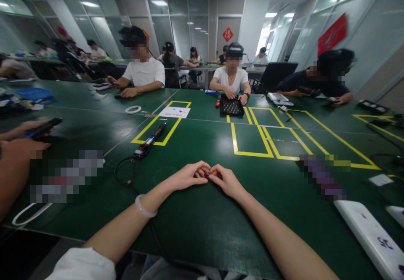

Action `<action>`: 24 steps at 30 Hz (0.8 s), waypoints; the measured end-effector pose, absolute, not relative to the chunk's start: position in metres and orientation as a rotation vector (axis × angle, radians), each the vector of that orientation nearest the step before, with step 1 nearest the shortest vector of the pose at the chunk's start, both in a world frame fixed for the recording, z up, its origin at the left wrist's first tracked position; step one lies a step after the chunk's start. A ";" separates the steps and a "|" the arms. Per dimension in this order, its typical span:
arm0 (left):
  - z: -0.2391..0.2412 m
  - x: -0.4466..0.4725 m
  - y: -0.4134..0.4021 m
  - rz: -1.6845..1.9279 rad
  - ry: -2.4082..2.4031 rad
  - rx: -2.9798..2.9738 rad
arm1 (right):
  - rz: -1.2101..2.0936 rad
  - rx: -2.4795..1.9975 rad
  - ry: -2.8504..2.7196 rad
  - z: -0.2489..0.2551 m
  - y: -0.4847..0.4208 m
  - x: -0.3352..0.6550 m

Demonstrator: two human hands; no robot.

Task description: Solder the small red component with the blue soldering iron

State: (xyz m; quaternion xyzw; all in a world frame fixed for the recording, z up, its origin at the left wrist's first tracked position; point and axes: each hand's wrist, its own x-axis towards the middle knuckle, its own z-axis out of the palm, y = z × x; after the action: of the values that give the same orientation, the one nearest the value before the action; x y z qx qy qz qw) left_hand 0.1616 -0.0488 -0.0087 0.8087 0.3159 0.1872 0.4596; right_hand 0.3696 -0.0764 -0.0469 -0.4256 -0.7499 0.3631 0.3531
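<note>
In the head view, my left hand (191,174) and my right hand (229,181) meet over the middle of the green table (202,221). Between their fingertips is a small red and dark thing (207,174), too small and too covered for me to tell its kind. Thumb and fingers of each hand are closed at it, from the left and from the right. A black and blue electric screwdriver (150,140) with a cable lies on the table beyond my left hand, apart from it.
Yellow tape frames (252,153) mark the tabletop ahead. A white sheet (174,112) lies beyond the screwdriver. Across the table, a person's hands are at a black tray (232,105). A white power strip (369,233) lies right. Another person's hand (38,130) holds a dark tool at left.
</note>
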 end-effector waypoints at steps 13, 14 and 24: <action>-0.003 0.168 -0.054 0.559 0.870 2.084 | 0.911 -1.044 -1.918 -0.043 -0.079 0.368; -0.004 0.168 -0.054 0.550 0.871 2.077 | 0.886 -1.051 -1.935 -0.043 -0.079 0.368; 0.000 0.067 0.004 0.596 1.939 2.384 | 0.982 -1.104 -1.828 -0.052 -0.073 0.373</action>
State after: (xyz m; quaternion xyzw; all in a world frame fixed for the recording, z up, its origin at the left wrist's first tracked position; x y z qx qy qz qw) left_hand 0.0673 0.0037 0.0002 0.7615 0.6196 0.1903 0.0057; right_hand 0.3733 -0.0728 -0.0515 -0.4334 -0.7177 0.3856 0.3851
